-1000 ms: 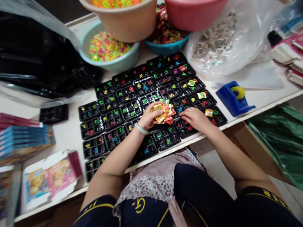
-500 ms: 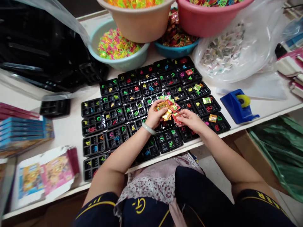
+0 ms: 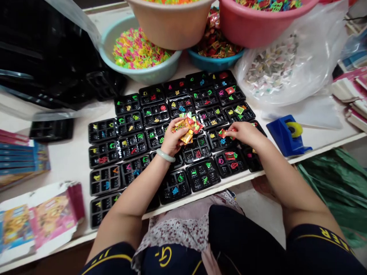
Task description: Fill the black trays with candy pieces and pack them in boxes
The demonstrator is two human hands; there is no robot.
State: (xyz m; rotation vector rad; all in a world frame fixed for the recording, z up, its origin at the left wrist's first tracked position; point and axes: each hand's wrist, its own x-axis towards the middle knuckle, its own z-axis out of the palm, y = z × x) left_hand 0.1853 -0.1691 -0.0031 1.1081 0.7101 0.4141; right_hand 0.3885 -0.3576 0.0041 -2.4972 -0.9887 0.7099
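Observation:
My left hand (image 3: 171, 140), a bangle on its wrist, is closed around a bunch of small shiny packets (image 3: 187, 128) in orange, red and green. Off to its right, my right hand (image 3: 247, 134) pinches a red packet (image 3: 223, 133) over a black compartment tray (image 3: 213, 142). Small coloured plastic shapes lie in the compartments of the trays around both hands. A red packet (image 3: 230, 155) rests in the tray just in front of my right hand, and a green packet (image 3: 239, 110) is in one behind it.
Behind the trays stand a light blue basin (image 3: 106, 49) of coloured shapes, a peach basin (image 3: 172, 28), a pink basin (image 3: 258, 26) and a blue basin of packets (image 3: 215, 65). A clear bag (image 3: 286, 76), tape dispenser (image 3: 286, 137), stacked trays (image 3: 51, 130) and printed boxes (image 3: 54, 210) flank them.
My right hand has moved away from the bunch toward the right, taking a red packet with it. My left hand still holds the bunch, slightly farther left. The view has shifted a little.

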